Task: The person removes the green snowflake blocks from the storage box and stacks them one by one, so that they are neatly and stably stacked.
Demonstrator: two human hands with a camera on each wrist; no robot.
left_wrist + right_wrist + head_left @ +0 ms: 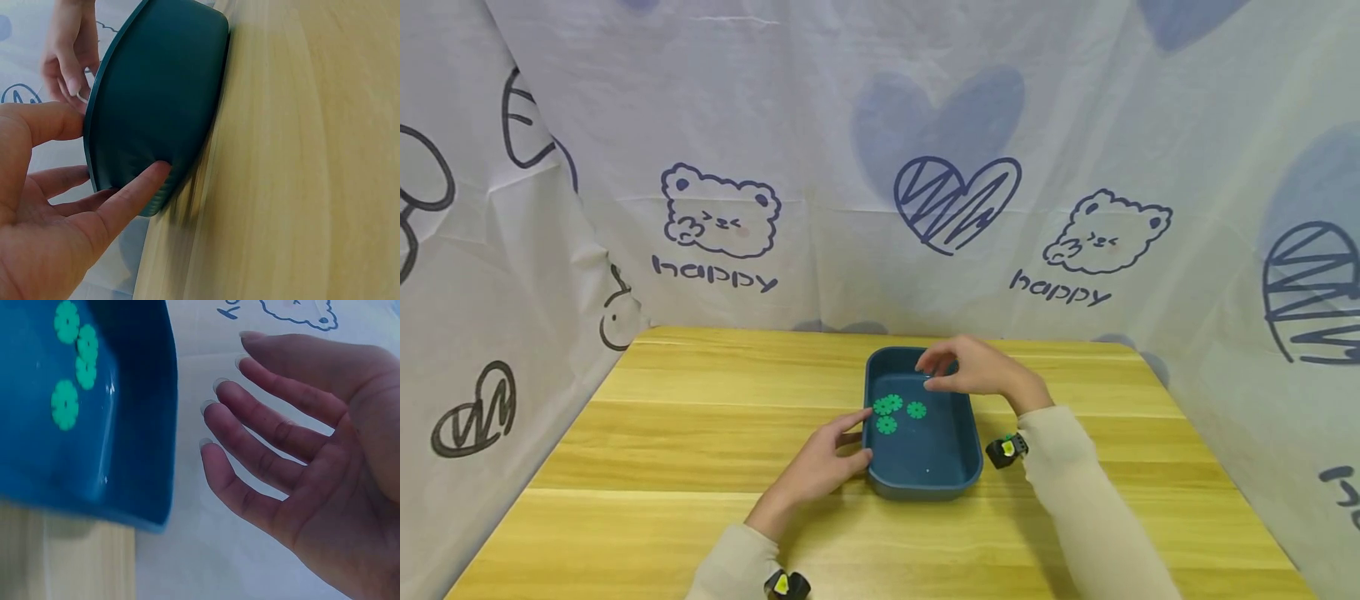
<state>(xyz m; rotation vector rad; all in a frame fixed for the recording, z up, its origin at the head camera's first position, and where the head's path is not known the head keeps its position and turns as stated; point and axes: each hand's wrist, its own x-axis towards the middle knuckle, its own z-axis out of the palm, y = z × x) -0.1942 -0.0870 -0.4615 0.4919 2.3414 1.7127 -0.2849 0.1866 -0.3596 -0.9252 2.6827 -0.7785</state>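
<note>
Four green discs [887, 425] lie in the blue tub [921, 492], and with the left hand [822, 465] only touching its side, fingers spread, a bump from the right hand [973, 367], empty and loosely curved over the far end, could skid it along the bench [700, 433] tbh.

1. Tray [928, 450]: blue, round-cornered, stood upright; the left hand [822, 465] touched its 9 o'clock side.
2. Green notched discs [887, 425]: four lay inside, toward 10 o'clock, two overlapping.
3. Right hand [976, 367]: hovered near the tray's 1 o'clock corner.
</note>
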